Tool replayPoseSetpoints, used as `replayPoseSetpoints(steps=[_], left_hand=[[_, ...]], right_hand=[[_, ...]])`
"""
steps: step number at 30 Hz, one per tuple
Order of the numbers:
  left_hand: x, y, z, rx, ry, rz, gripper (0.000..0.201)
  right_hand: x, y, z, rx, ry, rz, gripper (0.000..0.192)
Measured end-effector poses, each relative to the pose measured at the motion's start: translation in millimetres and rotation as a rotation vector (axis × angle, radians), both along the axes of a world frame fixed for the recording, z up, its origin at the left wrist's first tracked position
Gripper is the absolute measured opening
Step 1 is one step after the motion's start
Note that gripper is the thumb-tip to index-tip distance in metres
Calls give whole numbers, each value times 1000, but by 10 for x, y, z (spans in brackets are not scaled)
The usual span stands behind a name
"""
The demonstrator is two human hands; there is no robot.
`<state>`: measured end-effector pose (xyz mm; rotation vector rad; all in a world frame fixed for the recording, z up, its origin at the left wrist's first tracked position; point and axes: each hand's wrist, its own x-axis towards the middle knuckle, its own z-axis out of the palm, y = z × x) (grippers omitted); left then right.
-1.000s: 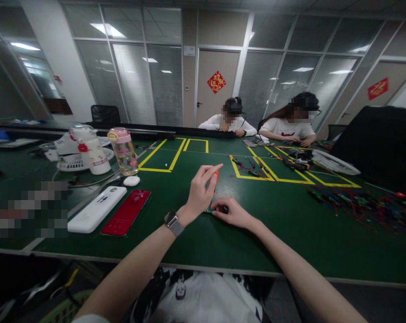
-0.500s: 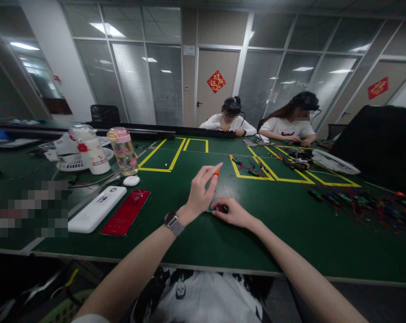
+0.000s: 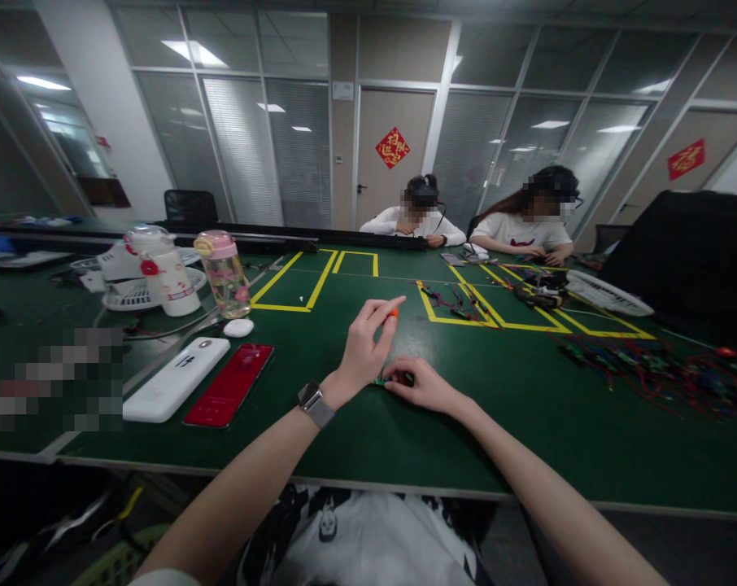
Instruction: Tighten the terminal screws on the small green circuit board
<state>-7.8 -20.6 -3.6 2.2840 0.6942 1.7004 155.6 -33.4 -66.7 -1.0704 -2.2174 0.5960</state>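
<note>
My left hand (image 3: 367,342), a watch on its wrist, is raised above the green table (image 3: 344,448). Its thumb and fingers close round a small orange-handled tool (image 3: 394,313); only the orange top shows, and my fingers cover the rest. Just below and to the right, my right hand (image 3: 423,384) rests on the tabletop, its fingers pinching a small green circuit board (image 3: 379,381). Most of the board is hidden behind both hands.
Left of my hands lie a red phone (image 3: 229,387), a white power bank (image 3: 176,380) and a white earbud case (image 3: 238,328). Bottles (image 3: 225,273) stand behind them. Wired boards (image 3: 655,370) are heaped at right. Two people (image 3: 524,232) sit across the table.
The fingers of my left hand have shifted slightly around the orange-handled tool, and less of its orange shows. My right hand stays in place with the board.
</note>
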Motion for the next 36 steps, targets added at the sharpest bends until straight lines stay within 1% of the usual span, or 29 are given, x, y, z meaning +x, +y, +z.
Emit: replayPoseSetpoints(steps=[3, 8, 11, 18, 26, 29, 33, 36], left_hand=[[-1, 2, -4, -3, -29, -41, 34], [5, -9, 7, 27, -32, 71, 26], [1, -16, 12, 32, -17, 101, 23], [-3, 3, -3, -4, -26, -4, 32], [9, -6, 6, 46, -37, 104, 21], [-2, -7, 7, 33, -17, 88, 24], [-10, -2, 0, 11, -15, 10, 31], [-2, 5, -5, 22, -43, 25, 29]], right_hand=[[0, 4, -4, 1, -1, 1, 11], [-1, 0, 5, -2, -6, 2, 12], [-2, -7, 16, -7, -9, -4, 11], [-5, -6, 19, 4, -9, 3, 11], [-4, -8, 14, -2, -1, 0, 12], [-4, -5, 14, -1, 0, -2, 12], [-9, -10, 23, -5, 2, -2, 11], [-14, -16, 32, -11, 4, -2, 11]])
